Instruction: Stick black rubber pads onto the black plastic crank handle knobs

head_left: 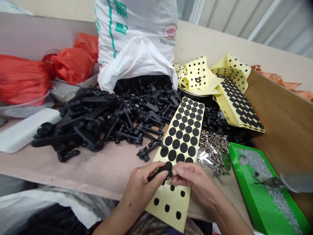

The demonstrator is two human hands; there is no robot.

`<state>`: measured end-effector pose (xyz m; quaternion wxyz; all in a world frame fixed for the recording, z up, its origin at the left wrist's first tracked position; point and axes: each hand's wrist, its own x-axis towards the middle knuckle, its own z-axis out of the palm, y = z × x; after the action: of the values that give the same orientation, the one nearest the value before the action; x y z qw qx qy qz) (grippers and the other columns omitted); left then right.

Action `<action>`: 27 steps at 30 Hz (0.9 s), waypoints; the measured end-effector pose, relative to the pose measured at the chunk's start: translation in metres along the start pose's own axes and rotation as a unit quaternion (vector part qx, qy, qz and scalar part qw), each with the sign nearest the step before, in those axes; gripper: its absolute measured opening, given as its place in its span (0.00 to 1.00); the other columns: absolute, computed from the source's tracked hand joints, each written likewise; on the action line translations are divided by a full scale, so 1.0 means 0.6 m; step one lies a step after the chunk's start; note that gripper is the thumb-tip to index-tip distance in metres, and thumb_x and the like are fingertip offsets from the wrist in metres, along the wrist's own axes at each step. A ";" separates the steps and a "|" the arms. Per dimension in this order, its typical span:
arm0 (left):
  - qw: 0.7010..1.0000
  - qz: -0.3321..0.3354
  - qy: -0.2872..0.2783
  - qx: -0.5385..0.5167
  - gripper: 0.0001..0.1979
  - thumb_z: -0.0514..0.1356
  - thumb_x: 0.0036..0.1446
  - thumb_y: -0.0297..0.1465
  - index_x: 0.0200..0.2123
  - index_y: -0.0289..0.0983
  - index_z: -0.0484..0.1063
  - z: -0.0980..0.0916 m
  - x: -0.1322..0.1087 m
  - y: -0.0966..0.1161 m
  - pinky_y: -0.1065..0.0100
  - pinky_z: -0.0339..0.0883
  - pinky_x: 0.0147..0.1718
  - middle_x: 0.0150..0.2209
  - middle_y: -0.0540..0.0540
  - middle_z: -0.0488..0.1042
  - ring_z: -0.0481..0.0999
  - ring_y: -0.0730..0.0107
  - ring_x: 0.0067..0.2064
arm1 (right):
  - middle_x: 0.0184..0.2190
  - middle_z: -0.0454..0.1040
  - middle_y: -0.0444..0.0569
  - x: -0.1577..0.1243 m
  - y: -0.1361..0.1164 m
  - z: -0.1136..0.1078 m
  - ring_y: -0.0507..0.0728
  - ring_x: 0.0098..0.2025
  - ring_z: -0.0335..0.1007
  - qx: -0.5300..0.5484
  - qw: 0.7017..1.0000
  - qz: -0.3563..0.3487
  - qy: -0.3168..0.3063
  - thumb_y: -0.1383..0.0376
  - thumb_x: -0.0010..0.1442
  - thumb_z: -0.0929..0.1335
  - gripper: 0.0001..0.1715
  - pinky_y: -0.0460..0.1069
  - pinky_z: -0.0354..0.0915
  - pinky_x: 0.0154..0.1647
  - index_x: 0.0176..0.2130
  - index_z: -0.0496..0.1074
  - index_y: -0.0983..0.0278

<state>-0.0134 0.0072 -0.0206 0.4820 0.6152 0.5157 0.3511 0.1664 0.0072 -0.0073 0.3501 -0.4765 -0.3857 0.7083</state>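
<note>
My left hand [143, 184] is closed round a black plastic crank handle [168, 167] with a round end. Fingertips of my right hand [189, 176] are pinched against that round end; what they hold, if anything, is too small to make out. Under both hands lies a yellow backing sheet [158, 156] with rows of round black stickers [183, 147]. Its near part carries only small black spots. A loose black crank handle [149, 151] lies against the sheet's left edge, beside a large heap of similar black handles [97, 120].
A white woven sack [137, 62] spills black parts at the back. To the right are small metal clips [214, 151], a green tray [244, 192] with tiny metal pieces, and more yellow sticker sheets [234, 98]. Red bags [22, 81] and a white block [26, 130] sit left.
</note>
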 end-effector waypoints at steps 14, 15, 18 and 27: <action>0.974 -0.115 0.030 -0.192 0.14 0.63 0.50 0.37 0.38 0.36 0.74 -0.009 -0.029 -0.001 0.73 0.67 0.27 0.24 0.50 0.75 0.72 0.70 0.26 | 0.24 0.69 0.41 -0.006 0.031 0.040 0.49 0.25 0.65 -0.077 0.990 -0.110 0.033 0.59 0.61 0.65 0.11 0.44 0.62 0.28 0.41 0.68 0.63; 0.971 -0.112 0.028 -0.208 0.13 0.64 0.50 0.37 0.37 0.36 0.74 -0.009 -0.033 0.002 0.73 0.68 0.28 0.25 0.49 0.76 0.73 0.70 0.28 | 0.24 0.68 0.41 -0.008 0.033 0.049 0.49 0.25 0.65 -0.141 0.980 -0.135 0.028 0.59 0.62 0.64 0.11 0.43 0.61 0.26 0.43 0.67 0.62; 0.952 -0.136 0.052 -0.269 0.11 0.66 0.47 0.37 0.34 0.37 0.75 -0.014 -0.055 0.006 0.75 0.68 0.29 0.27 0.49 0.77 0.74 0.71 0.29 | 0.30 0.71 0.45 -0.019 0.035 0.077 0.52 0.31 0.68 -0.273 0.941 -0.201 -0.013 0.62 0.67 0.57 0.14 0.45 0.63 0.31 0.49 0.65 0.59; 0.863 -0.280 0.156 -0.391 0.18 0.70 0.41 0.37 0.37 0.37 0.76 -0.054 -0.120 -0.019 0.74 0.69 0.27 0.28 0.49 0.78 0.73 0.73 0.25 | 0.30 0.69 0.44 -0.010 0.076 0.117 0.52 0.32 0.68 -0.173 0.961 -0.173 -0.129 0.62 0.65 0.59 0.13 0.45 0.64 0.32 0.49 0.60 0.61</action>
<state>-0.0630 -0.0553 -0.0177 0.6742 0.1430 0.5549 0.4659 0.0963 -0.0340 -0.0278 0.3268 -0.3605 -0.6209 0.6146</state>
